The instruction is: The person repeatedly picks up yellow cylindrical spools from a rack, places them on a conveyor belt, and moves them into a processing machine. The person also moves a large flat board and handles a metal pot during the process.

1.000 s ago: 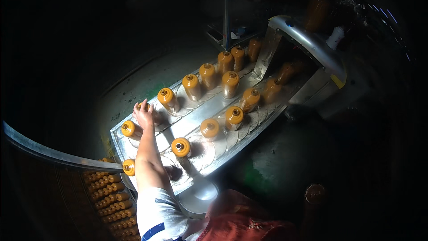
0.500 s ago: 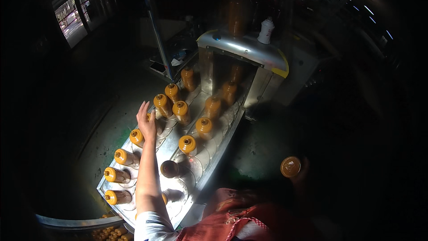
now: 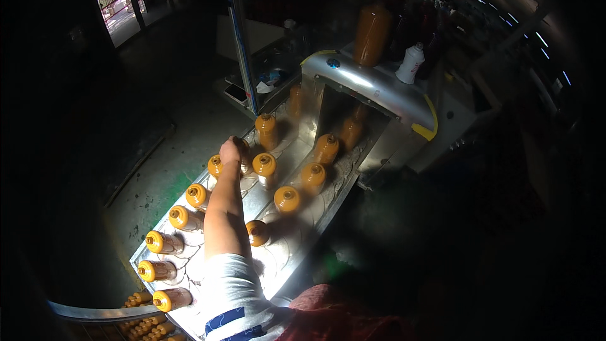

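The left hand (image 3: 230,149) is reaching out straight-armed, fist closing over a bottle (image 3: 243,155) in the tray's (image 3: 278,265) left row; orange bottles are crowding both sides, bare metal lying open near the right edge

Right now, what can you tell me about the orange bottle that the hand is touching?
The bottle stands upright on the shiny metal conveyor, in the left row, short of the silver tunnel. The left hand closes over its top, so most of it is hidden; only an orange-brown edge shows. It seems to match its glossy, orange-capped neighbours.
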A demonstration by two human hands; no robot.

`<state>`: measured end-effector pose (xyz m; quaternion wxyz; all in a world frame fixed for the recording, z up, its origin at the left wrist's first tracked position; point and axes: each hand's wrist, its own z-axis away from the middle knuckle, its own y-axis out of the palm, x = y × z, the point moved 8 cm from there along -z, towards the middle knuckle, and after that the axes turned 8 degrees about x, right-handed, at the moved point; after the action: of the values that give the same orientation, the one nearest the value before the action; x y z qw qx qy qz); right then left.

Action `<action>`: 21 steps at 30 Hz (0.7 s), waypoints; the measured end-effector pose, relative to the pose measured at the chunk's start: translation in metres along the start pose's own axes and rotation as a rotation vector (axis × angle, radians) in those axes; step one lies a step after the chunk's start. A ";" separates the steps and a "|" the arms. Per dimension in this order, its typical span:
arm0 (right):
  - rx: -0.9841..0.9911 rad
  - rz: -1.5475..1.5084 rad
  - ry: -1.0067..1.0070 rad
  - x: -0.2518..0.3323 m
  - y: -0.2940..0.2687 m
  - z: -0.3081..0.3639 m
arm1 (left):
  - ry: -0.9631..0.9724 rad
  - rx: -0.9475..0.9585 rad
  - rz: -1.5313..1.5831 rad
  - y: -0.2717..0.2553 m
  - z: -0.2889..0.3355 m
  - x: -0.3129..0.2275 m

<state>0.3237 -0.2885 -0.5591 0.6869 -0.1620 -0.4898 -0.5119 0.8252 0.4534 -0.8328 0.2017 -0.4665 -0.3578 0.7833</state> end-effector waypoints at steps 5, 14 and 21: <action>0.109 0.071 0.041 0.004 -0.007 -0.006 | -0.029 -0.057 0.046 -0.014 0.011 0.004; 0.012 -0.001 0.130 -0.022 0.015 -0.057 | 0.208 0.427 0.505 -0.012 0.084 -0.086; 0.316 0.027 0.048 -0.023 -0.007 -0.082 | 0.277 0.344 0.452 0.018 0.105 -0.070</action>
<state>0.3591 -0.3382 -0.6180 0.7223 -0.0462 -0.5454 -0.4228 0.7675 0.3574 -0.7729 0.1453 -0.5955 -0.0764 0.7864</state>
